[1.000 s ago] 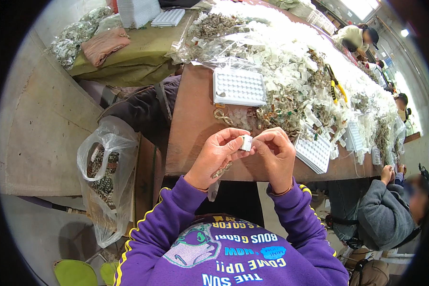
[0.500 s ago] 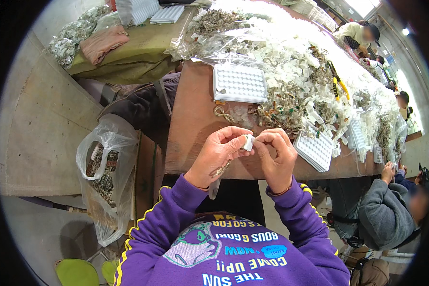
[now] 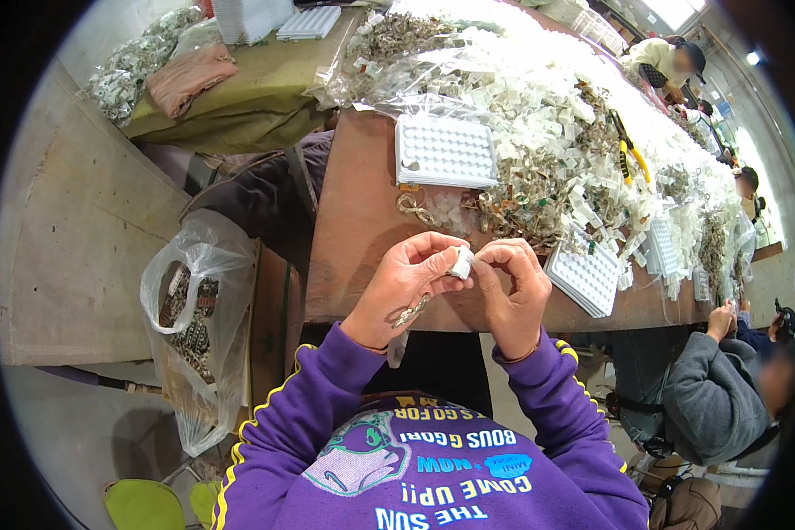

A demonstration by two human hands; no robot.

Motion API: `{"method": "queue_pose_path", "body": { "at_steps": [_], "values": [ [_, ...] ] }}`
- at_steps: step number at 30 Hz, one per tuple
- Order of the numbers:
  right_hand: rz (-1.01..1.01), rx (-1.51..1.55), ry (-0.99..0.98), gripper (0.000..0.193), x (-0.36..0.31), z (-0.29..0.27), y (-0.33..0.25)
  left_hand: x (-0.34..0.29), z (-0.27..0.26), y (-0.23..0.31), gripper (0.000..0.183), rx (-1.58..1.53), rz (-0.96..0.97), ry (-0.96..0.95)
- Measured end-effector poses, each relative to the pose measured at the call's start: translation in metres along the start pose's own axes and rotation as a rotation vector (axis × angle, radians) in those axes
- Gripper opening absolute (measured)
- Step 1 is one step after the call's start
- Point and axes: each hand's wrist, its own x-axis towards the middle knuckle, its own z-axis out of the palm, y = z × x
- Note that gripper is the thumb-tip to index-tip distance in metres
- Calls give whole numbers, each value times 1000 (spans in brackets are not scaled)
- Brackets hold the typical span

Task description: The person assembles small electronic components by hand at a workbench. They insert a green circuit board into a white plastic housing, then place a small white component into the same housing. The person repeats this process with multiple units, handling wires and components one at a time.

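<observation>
You had two hands up, both on the near side of one white bumpy tray (image 3: 446,152) that sat on the brown table (image 3: 349,243). Your left hand (image 3: 399,287) pinched one small white piece (image 3: 460,263) between thumb and finger. That piece was closer to you than the tray, a bit past its middle toward the right. Your right hand (image 3: 517,287) had its thumb and finger squeezed close, right at the edge of the piece. It was too small to tell if they gripped it. Your fingertips nearly met, but your wrists were well apart. One shiny chain (image 3: 409,312) lay against your left hand near the wrist, on the tray's near side.

One more chain loop (image 3: 415,209) lay just on the near side of the tray. To its right and behind it was one huge pile (image 3: 539,115) of white and shiny bits, too many to count. One pair of yellow and black pliers (image 3: 624,163) lay on the pile, right of the tray. Two stacks of bumpy trays sat to its right: one near stack (image 3: 583,278) and one far stack (image 3: 661,249). Left of the tray and closer to you hung one clear bag (image 3: 205,420). One person in a grey sleeve (image 3: 711,397) was far to the tray's right.
</observation>
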Motion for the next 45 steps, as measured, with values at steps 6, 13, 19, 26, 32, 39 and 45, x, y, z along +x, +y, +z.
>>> {"method": "queue_pose_path", "body": {
  "at_steps": [6,13,19,26,32,39,45],
  "values": [
    [-122,-148,-125,15,10,-14,-3,0,4,-4,22,105,54,32],
    [-195,-305,-331,14,22,-27,-12,1,4,-4,21,159,45,25],
    [-75,-114,-244,12,19,-22,-9,-1,8,0,23,163,38,55],
    [-21,-90,-119,12,5,-12,-2,-1,5,-4,21,135,38,65],
    [-73,-146,-38,12,-1,3,-7,0,3,-6,19,138,61,67],
    [41,-59,-48,11,1,-3,-9,-1,5,-1,22,110,21,30],
    [-47,-122,-57,9,0,2,-8,0,2,-3,23,86,34,17]
  ]
}}
